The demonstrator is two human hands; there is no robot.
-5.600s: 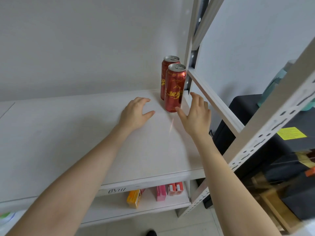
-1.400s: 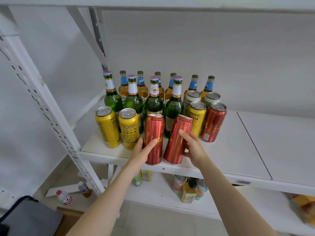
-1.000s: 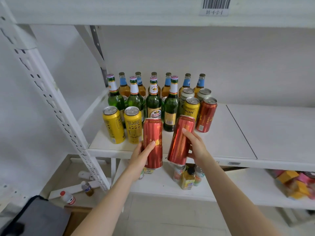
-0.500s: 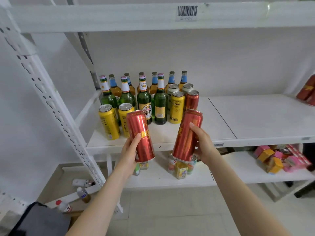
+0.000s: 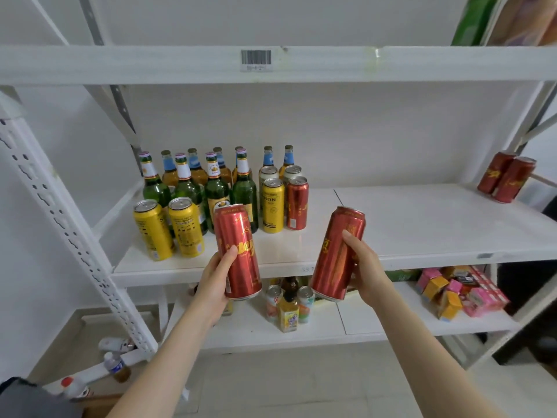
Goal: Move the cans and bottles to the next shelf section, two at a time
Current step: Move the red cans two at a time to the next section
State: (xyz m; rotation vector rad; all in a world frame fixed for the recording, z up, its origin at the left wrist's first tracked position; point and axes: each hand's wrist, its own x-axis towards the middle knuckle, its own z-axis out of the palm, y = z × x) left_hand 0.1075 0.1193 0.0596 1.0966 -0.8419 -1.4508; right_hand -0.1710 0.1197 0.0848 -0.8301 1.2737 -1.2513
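My left hand (image 5: 213,282) grips a tall red can (image 5: 237,251), held in the air in front of the middle shelf (image 5: 422,230). My right hand (image 5: 366,267) grips a second red can (image 5: 337,254), tilted slightly right. On the left shelf section stand several green bottles (image 5: 244,188), amber bottles (image 5: 268,158), yellow cans (image 5: 153,230) and one red can (image 5: 297,203). Two red cans (image 5: 506,176) stand at the far right end of the same shelf.
A white perforated upright (image 5: 69,230) slants down the left side. The upper shelf (image 5: 180,64) carries a barcode label. The lower shelf holds small drink bottles (image 5: 287,306) and coloured boxes (image 5: 452,291). Bottles (image 5: 116,368) lie on the floor at bottom left.
Both hands lifted the two red cans off the left section and drew them back toward me. The view has pulled back and turned right, showing the two cans at the shelf's far right.
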